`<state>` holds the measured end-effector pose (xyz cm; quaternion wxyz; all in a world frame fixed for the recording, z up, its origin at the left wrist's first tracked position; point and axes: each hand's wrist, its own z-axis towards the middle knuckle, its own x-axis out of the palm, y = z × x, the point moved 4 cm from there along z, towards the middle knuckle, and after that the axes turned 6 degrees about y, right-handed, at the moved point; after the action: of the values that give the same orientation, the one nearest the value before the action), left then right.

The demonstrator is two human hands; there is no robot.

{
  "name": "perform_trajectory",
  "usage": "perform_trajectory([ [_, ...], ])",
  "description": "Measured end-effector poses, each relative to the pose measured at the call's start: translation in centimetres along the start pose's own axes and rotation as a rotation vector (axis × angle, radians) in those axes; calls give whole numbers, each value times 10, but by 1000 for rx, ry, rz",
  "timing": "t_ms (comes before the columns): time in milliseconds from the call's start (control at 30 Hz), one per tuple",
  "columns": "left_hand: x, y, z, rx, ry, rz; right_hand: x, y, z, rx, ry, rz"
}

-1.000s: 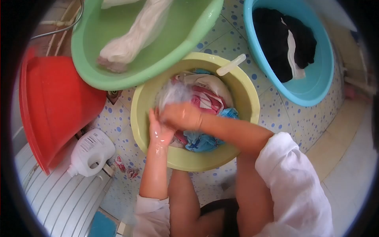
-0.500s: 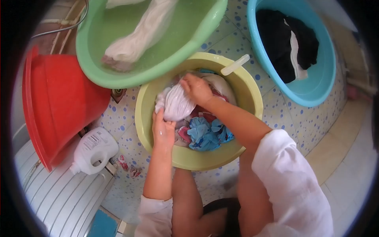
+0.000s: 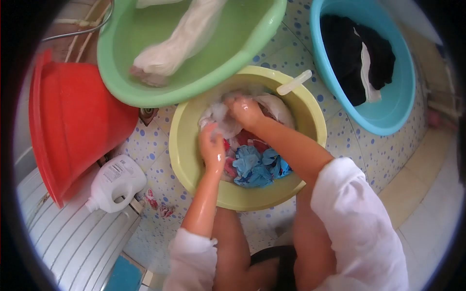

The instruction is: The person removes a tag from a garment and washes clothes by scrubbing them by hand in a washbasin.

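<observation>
Both hands are inside a yellow basin (image 3: pixel 191 182) with wet clothes. My left hand (image 3: pixel 212 145) is at the left side of a wet white cloth (image 3: pixel 228 127), its fingers curled against it. Farther back, my right hand (image 3: pixel 245 112) is closed on the same cloth, with its fingertips blurred. Below and right of the hands lie a bright blue patterned cloth (image 3: pixel 255 167) and a dark red cloth (image 3: pixel 253 140). A pale cloth (image 3: pixel 276 107) rests along the basin's back right wall.
A green basin (image 3: pixel 252 51) holds water and white cloth. At the right, a blue basin (image 3: pixel 403 109) holds black clothing (image 3: pixel 340 53). A red basin (image 3: pixel 80 111) leans at the left, near a white bottle (image 3: pixel 114 182). A translucent strip (image 3: pixel 294 82) crosses the yellow rim.
Over the last second my right hand has moved back, away from my left. Since half a second ago, my left hand has risen slightly rightward, and the white cloth looks more bunched.
</observation>
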<state>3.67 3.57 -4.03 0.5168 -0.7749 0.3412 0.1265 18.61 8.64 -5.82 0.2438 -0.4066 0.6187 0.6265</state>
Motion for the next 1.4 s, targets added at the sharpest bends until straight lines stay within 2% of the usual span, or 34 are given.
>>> perform_trajectory([
  [33, -5, 3, -13, -310, -145, -693, -8, 17, -11, -19, -69, 108],
  [67, -11, -10, -25, -574, -218, -1062, -16, 40, -26, -33, -133, 219],
  [100, -17, -7, -26, -575, -215, -1062, -33, 76, -44, -163, -108, 299],
  [133, -17, -11, -25, -521, 212, -1367, -27, 106, -57, -224, -50, 299],
  [167, -20, -20, -31, -440, 664, -1633, -16, 135, -75, -338, -224, 294],
  [200, -23, -8, -30, -431, 671, -1629, -34, 159, -84, -483, -228, 530],
  [233, -20, 21, -30, -390, 611, -1171, -53, 174, -88, -626, -227, 768],
  [267, -20, 48, -30, -342, 532, -719, -50, 171, -83, -626, -228, 767],
  [300, -23, 62, -29, -288, 437, -271, -39, 163, -74, -629, -202, 600],
  [333, -24, 54, -35, -300, 436, -270, -27, 155, -64, -626, -172, 442],
  [367, -21, 38, -36, -404, 332, -678, -15, 142, -51, -627, -148, 275],
  [400, -15, 16, -35, -494, 215, -1086, -1, 116, -31, -396, -14, -10],
  [433, -11, 2, -39, -590, 87, -1486, 13, 72, -17, -258, -56, 121],
  [467, -9, -11, -35, -534, 184, -1511, 5, 32, -9, -145, 19, 80],
  [500, -10, -20, -31, -537, 186, -1504, -1, 17, -14, -123, -43, 117],
  [567, -16, -36, -21, -360, 135, -1276, -11, 10, -19, -110, -95, 143],
  [633, -25, -26, -17, -372, 147, -1235, -16, -8, -25, 347, -119, 234],
  [700, -44, 0, -18, -349, -194, -263, -21, -12, -31, 261, -167, 236],
  [733, -44, -24, -26, 7, -191, 163, -23, -12, -31, 181, -219, 238],
  [767, -36, -34, -28, 8, -197, 159, -15, -13, -33, 175, -220, 235],
  [833, -3, -56, -30, 237, 154, 925, 7, -1, -39, -18, -54, -171],
  [867, 14, -24, -25, 299, 169, 852, 12, 2, -39, -19, 42, -218],
  [900, 22, -4, -18, 298, 165, 849, 16, 1, -34, -23, 43, -221],
  [967, 32, 14, 1, 174, 303, 729, 44, -8, -26, -47, 494, -347],
  [1000, 32, 15, 5, 173, 308, 729, 46, -12, -20, -44, 497, -344],
  [1067, 22, 10, 13, -5, 461, 720, 33, -9, 1, -51, 265, -102],
  [1100, 12, 7, 17, 3, 449, 725, 30, -8, 7, -56, 252, -107],
  [1167, -10, 19, 15, -247, 356, -203, 2, 6, 7, 17, 54, -78],
  [1200, -12, 6, 2, -404, 248, -743, -10, 27, -1, 12, 74, 32],
  [1233, -15, -12, -11, -492, 251, -1156, -19, 55, -16, 11, 101, 149],
  [1300, -21, -31, -21, -470, 391, -1520, -26, 116, -54, -193, 26, 165],
  [1367, -25, -34, -28, -395, 461, -1590, -31, 155, -80, -449, -142, 530],
  [1400, -25, -30, -30, -386, 437, -1587, -30, 156, -82, -447, -142, 530],
])
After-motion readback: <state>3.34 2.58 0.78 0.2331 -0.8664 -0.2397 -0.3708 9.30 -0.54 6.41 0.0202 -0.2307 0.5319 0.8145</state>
